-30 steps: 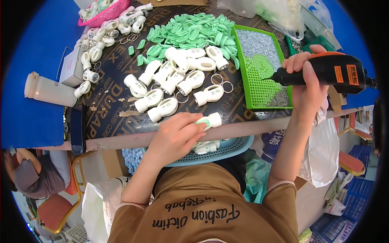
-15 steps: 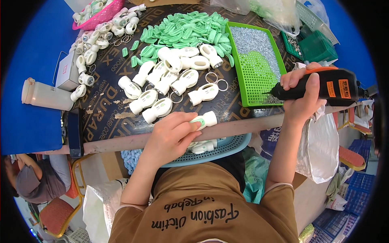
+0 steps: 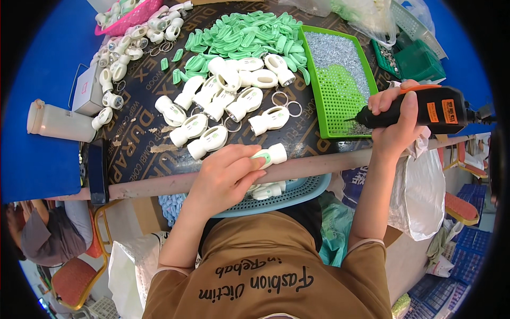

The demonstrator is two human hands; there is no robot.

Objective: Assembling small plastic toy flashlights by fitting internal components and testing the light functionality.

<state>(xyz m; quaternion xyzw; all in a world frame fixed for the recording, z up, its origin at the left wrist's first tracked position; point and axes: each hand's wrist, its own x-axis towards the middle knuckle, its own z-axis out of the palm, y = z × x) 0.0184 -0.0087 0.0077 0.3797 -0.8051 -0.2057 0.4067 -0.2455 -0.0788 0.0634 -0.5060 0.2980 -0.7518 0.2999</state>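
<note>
Close to the table's front edge, my left hand (image 3: 228, 173) is closed around a small white keychain flashlight (image 3: 276, 153) with a green piece on its side. My right hand (image 3: 396, 114) grips a black electric screwdriver (image 3: 435, 109) with orange labels. The screwdriver's tip points left, over the near end of a green perforated tray (image 3: 334, 95) that holds many small silver screws (image 3: 334, 50). Beyond my left hand lie several white flashlights (image 3: 207, 141), some with key rings. Behind them is a heap of green plastic pieces (image 3: 249, 34).
A blue basket (image 3: 313, 189) with white flashlights sits below the table edge. At left stand a white jar (image 3: 61, 122) and a white box (image 3: 87, 93), beside more flashlights and a pink basket (image 3: 133, 18). A dark green container (image 3: 419, 61) is at the far right. Another person (image 3: 48, 234) sits at lower left.
The view has shifted slightly. My left hand still holds the flashlight and my right hand still has the screwdriver over the screw tray; neither has clearly moved.
</note>
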